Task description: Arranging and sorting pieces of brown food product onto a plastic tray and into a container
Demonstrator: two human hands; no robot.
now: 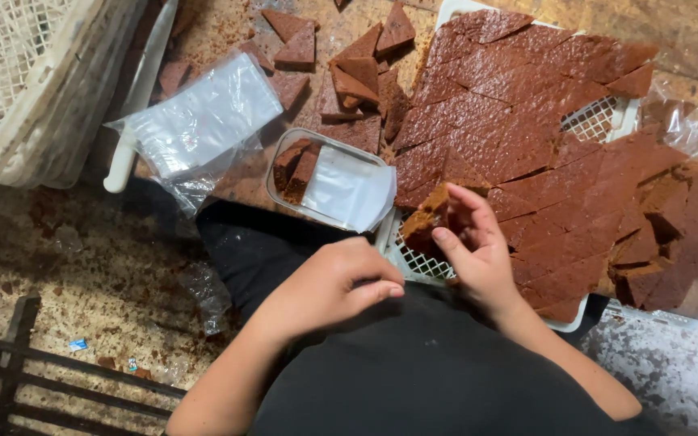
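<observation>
While the right hand (478,250) pinches a brown cake piece (427,222) at centre frame, fingers closed on it, the left hand (329,287) sits lower centre, loosely curled, holding nothing. Just left of the piece: clear plastic container (329,182) with cake slices inside. Right: white tray (607,121) of cut cake slab. Upper left: plastic bags (203,117), white crate (26,89).

Right hand (478,254) pinches a brown cake piece (428,220) at the near edge of a white lattice tray (422,262) covered in cut cake slabs. Left hand (329,282) loosely curled, empty, just beside. Clear plastic tub (329,179) holds two pieces; plastic bags (203,113) on tabletop (228,32).
</observation>
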